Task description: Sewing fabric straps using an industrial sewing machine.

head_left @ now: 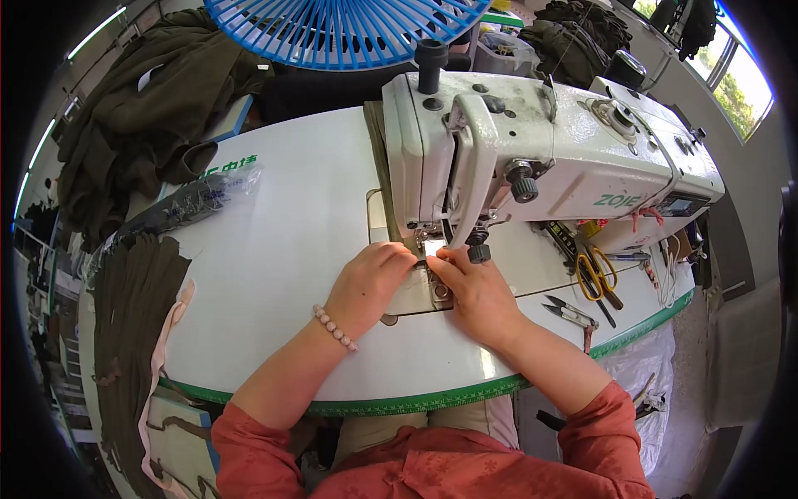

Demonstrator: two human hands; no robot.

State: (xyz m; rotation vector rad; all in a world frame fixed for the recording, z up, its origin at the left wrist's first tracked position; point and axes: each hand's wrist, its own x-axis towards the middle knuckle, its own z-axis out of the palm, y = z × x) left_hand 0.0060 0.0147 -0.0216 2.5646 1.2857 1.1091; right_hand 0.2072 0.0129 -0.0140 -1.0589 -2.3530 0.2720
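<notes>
A white sewing machine [573, 137] stands across the table, its needle area just in front of my fingertips. My left hand [366, 283], with a beaded bracelet at the wrist, has its fingers closed on the near end of an olive fabric strip [378, 150]. That strip runs back along the left side of the machine head. Opposite it, my right hand [482, 303] is pinched beside the presser foot; what lies between its fingertips is hidden. Between both hands shows a small bright white patch [433, 248], whose kind I cannot make out.
Thread snips [570, 312] and yellow-handled scissors [592, 273] lie on the right. To the left are stacked olive strips [137, 299], a clear plastic bag [195, 200] and heaped dark garments [141, 108]. A blue fan [349, 33] stands behind the white table [274, 274], which has a green measuring edge.
</notes>
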